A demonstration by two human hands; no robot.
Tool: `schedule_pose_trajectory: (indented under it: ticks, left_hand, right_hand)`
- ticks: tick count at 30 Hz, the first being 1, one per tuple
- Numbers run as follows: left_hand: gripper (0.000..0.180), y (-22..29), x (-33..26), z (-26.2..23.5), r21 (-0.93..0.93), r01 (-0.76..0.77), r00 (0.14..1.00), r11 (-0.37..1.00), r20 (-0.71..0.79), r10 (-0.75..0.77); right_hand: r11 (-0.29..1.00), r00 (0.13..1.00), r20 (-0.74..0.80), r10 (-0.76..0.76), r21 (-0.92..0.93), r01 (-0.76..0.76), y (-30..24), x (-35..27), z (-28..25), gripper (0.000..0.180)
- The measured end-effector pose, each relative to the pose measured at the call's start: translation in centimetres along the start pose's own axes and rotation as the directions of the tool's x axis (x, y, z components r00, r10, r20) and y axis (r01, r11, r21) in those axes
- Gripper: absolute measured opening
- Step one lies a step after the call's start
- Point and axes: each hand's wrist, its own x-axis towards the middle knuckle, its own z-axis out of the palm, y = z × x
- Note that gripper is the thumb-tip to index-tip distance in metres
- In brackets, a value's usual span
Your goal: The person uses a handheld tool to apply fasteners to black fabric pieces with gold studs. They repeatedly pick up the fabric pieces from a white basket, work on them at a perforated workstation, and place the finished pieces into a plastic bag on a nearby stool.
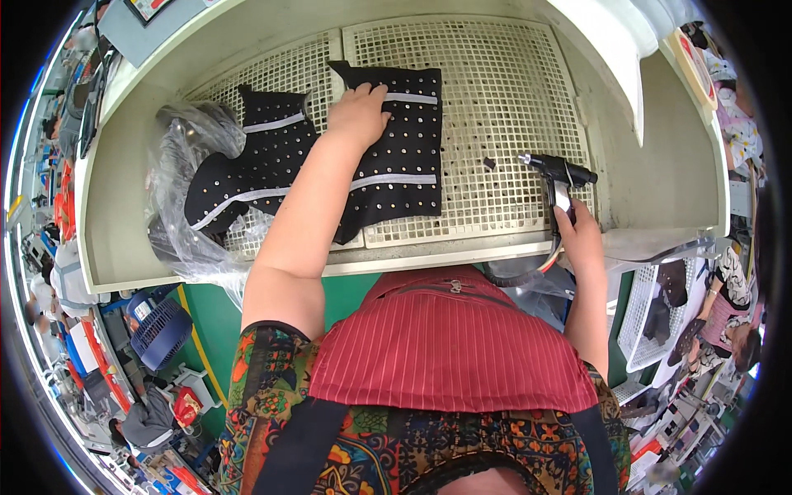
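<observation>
My left hand (360, 115) lies flat with its fingers spread on a black dotted fabric piece (404, 136), near its upper left part. Two pale grey strips cross this piece, and small shiny dots cover it in rows. A second black dotted piece (272, 161) with similar strips lies to its left, partly under my left forearm. My right hand (583, 235) is closed round the grip of a black pistol-shaped air gun (561, 171). The gun's silver nozzle points left, above the grid, apart from the fabric. A small dark bit (489, 163) lies near the nozzle.
A cream plastic grid (503, 91) floors the high-walled booth (124, 190). Clear plastic bagging (186, 206) bunches at the left. A hose runs down from the gun over the front edge. Outside are a blue fan (159, 330), a white basket (656, 318) and other people.
</observation>
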Motion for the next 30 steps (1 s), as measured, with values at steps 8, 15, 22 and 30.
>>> schedule_pose_trajectory:
  ticks: [8, 15, 22, 30]
  left_hand:
    - [0.048, -2.7, -0.3, 2.5, -0.103, -0.171, 0.941, 0.98, -0.313, 0.131]
    - [0.034, -4.1, -1.1, 5.5, -0.237, -0.25, 0.814, 0.939, -0.576, 0.072]
    - [0.034, -4.4, -0.8, 5.8, -0.246, -0.267, 0.803, 0.932, -0.591, 0.074]
    - [0.034, -4.3, -0.7, 5.9, -0.251, -0.285, 0.788, 0.925, -0.61, 0.077]
  right_hand:
    - [0.49, 0.881, 0.435, 0.186, 0.736, -0.467, -2.6, 3.3, 0.1, 0.04]
    - [0.635, 0.919, 0.384, -0.086, 0.732, -0.247, -13.7, 4.4, -1.7, 0.042]
    - [0.869, 0.93, 0.125, -0.346, 0.417, 0.267, -25.9, 7.9, 2.3, 0.033]
    - [0.798, 0.842, 0.033, -0.539, 0.34, 0.498, -27.1, 8.0, 3.9, 0.037]
